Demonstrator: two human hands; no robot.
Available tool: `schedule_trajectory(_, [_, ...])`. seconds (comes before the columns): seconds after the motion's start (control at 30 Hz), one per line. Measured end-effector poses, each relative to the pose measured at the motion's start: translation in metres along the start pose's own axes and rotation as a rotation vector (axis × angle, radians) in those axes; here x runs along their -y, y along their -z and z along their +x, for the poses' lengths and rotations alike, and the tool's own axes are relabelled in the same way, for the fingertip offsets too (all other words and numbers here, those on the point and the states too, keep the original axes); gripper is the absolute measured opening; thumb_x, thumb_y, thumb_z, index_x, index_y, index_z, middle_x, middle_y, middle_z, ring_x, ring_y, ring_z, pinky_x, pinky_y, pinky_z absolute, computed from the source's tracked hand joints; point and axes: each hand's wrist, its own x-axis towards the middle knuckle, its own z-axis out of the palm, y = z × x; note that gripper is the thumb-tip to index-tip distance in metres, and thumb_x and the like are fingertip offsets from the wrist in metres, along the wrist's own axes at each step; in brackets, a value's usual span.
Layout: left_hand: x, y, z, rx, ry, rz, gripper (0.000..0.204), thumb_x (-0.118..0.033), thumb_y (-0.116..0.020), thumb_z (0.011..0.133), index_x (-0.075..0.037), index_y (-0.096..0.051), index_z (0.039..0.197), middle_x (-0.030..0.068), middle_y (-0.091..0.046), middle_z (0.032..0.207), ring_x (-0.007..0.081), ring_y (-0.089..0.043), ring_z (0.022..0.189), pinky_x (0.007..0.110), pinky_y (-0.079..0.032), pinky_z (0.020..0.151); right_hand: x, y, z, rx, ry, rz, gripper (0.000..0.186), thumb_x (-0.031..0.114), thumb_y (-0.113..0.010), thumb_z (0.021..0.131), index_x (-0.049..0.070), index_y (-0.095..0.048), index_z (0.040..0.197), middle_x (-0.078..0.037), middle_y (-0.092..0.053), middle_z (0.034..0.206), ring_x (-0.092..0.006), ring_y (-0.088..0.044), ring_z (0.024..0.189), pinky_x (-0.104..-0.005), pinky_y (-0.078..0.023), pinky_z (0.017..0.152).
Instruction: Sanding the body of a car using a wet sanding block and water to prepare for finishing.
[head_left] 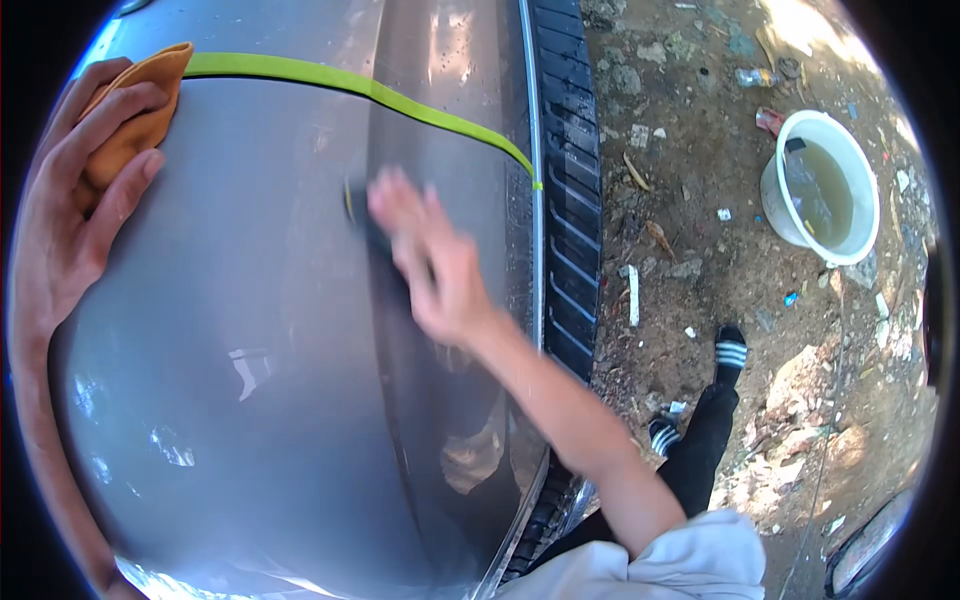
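Observation:
A grey, glossy car body panel (240,270) curves across the left and middle of the view. My left hand (75,200) is closed around a folded orange cloth (140,130) at the panel's far left. Over the middle, my right hand (435,265) is smeared by motion. Under its fingers is a dark, flat block (353,203) with a yellowish edge, pressed against the panel; its exact kind is too blurred to tell. Beyond both hands, a strip of bright green tape (300,71) runs across the panel from the cloth to the right edge.
Black ribbed trim (572,190) borders the panel on the right. On the littered dirt ground (670,215) stands a white bucket (780,205) of murky water. My feet in striped slides (731,352) are below right, near rubble.

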Motion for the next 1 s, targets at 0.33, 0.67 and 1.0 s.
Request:
schedule_trajectory(0.33, [-0.005,-0.020,0.000,-0.045,0.066,-0.137,0.034,-0.022,-0.065,0.095,-0.010,-0.067,0.126,0.0167,-0.051,0.143,0.0347,-0.048,0.134,0.045,-0.041,0.112,-0.032,0.024,0.021,0.001,-0.010,-0.079,0.046,0.006,-0.054,0.095,0.009,-0.055,0.141,-0.013,-0.047,0.151,-0.0344,-0.034,0.145,-0.0538,-0.020,0.120])
schedule_trajectory(0.67, [-0.012,-0.021,0.009,-0.026,0.010,0.049,0.035,-0.024,-0.066,0.092,-0.009,-0.069,0.123,0.0165,-0.055,0.140,0.0345,-0.050,0.131,0.045,-0.040,0.111,-0.054,0.034,0.038,-0.103,-0.037,-0.178,0.038,0.011,-0.046,0.102,0.006,-0.055,0.138,-0.016,-0.052,0.144,-0.0291,-0.041,0.142,-0.0510,-0.026,0.118])
schedule_trajectory(1.0, [-0.015,-0.021,0.003,-0.044,0.110,-0.116,0.036,-0.027,-0.066,0.092,-0.010,-0.069,0.123,0.0169,-0.055,0.139,0.0342,-0.049,0.132,0.045,-0.041,0.111,-0.041,0.032,-0.005,-0.070,-0.060,-0.213,0.043,0.004,-0.055,0.095,0.009,-0.057,0.137,-0.016,-0.050,0.147,-0.0366,-0.040,0.141,-0.0529,-0.026,0.118])
